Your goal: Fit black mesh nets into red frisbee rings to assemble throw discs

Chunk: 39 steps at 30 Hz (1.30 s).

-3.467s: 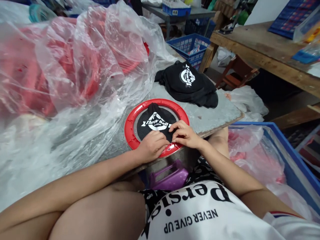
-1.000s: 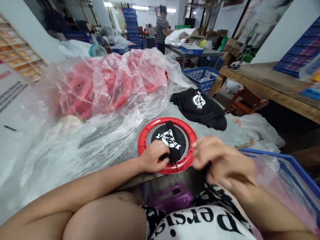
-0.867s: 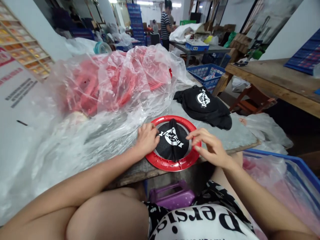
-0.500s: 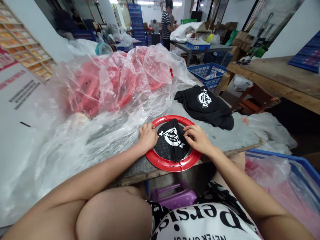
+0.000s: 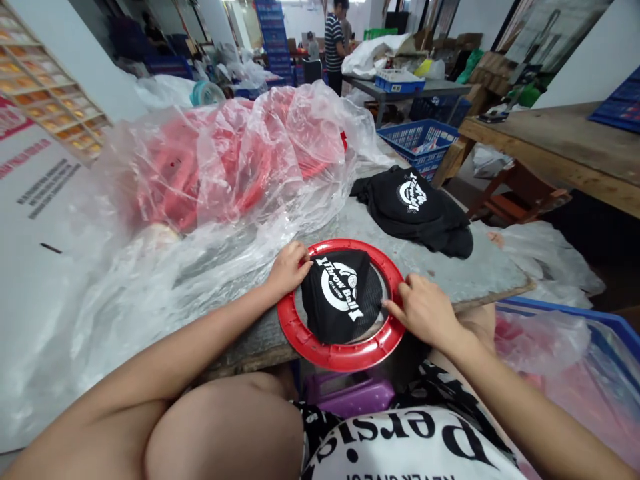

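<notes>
A red plastic ring (image 5: 340, 360) lies near the table's front edge. Inside it is a black mesh cloth (image 5: 370, 293) with a white "Throw Ball" print, bunched toward the left, leaving a gap at the right. My left hand (image 5: 290, 268) is closed at the ring's upper left rim, thumb and fingers pinching rim and cloth edge. On the right rim, my right hand (image 5: 425, 307) grips the ring between thumb and curled fingers, the thumb pointing inward near the cloth. Behind the ring sits a pile of similar black printed cloths (image 5: 415, 213).
Red rings under clear plastic sheeting (image 5: 240, 153) cover the table's left and back. A blue crate (image 5: 420, 147) stands beyond the table. At my right is a blue bin (image 5: 560, 310) with plastic-wrapped red pieces. A purple stool (image 5: 350, 393) is below; a person (image 5: 335, 43) stands far back.
The ring has turned and come slightly toward me, its cloth now bunched leftward. My right hand has moved from the cloth's upper right edge out and down to the right rim.
</notes>
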Motion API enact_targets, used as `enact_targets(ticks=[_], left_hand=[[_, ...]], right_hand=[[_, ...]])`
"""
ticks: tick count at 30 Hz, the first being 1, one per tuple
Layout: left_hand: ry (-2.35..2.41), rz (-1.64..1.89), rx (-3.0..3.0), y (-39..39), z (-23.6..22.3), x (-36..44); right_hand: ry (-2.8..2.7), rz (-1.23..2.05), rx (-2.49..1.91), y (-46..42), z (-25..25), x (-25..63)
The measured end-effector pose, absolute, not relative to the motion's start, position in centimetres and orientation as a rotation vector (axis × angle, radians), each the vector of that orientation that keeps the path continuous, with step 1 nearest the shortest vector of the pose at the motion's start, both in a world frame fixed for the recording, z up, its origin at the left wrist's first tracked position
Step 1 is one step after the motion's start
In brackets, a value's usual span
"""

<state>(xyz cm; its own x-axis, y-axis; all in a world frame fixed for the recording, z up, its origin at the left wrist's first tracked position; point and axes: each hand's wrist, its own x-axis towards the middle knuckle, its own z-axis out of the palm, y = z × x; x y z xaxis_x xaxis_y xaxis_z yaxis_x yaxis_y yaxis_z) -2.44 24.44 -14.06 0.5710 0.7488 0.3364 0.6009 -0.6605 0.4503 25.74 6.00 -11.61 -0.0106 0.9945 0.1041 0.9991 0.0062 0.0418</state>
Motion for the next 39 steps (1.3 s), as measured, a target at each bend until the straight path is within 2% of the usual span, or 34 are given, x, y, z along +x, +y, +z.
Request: enact_targets(ticks=[2, 5, 7, 10, 14, 18, 22, 28, 33, 39], left_hand=[[1.025, 0.613, 2.660, 24.5, -13.5, -2.5], [0.970, 0.495, 2.769, 24.2, -12.6, -2.4], [0.989, 0.473, 2.747, 23.9, -12.0, -2.2], [1.109, 0.436, 2.583, 23.2, -11.3, -1.9], [1.230, 0.457, 2.341, 22.8, -10.9, -1.6], [1.258, 0.529, 2.200, 22.8, -10.9, -1.7], [1.279, 0.561, 2.169, 23.0, -11.2, -1.9], [1.444, 0.459, 2.227, 22.6, -11.0, -1.9], [1.612, 0.279, 2.254, 22.4, -10.7, -2.0], [1.649, 0.330, 2.041, 23.2, -11.2, -2.3]], right_hand=[[-2.288, -0.179, -2.148, 4.2, -10.6, 24.7], [-2.339, -0.035, -2.161, 3.6, -8.7, 24.1], [-2.327, 0.102, -2.123, 5.0, -7.5, 24.1], [-2.313, 0.290, -1.818, 9.2, -6.6, 23.6], [-2.300, 0.424, -1.416, 16.6, -7.8, 21.3], [-2.339, 0.614, -1.357, 22.5, -9.3, 18.9], [-2.474, 0.816, -1.241, 25.3, -10.0, 17.9], [-2.325, 1.069, -1.075, 26.6, -11.3, 17.8], [-2.377, 0.937, -1.096, 27.0, -12.3, 17.3], [-2.352, 0.828, -1.217, 27.5, -13.0, 16.5]])
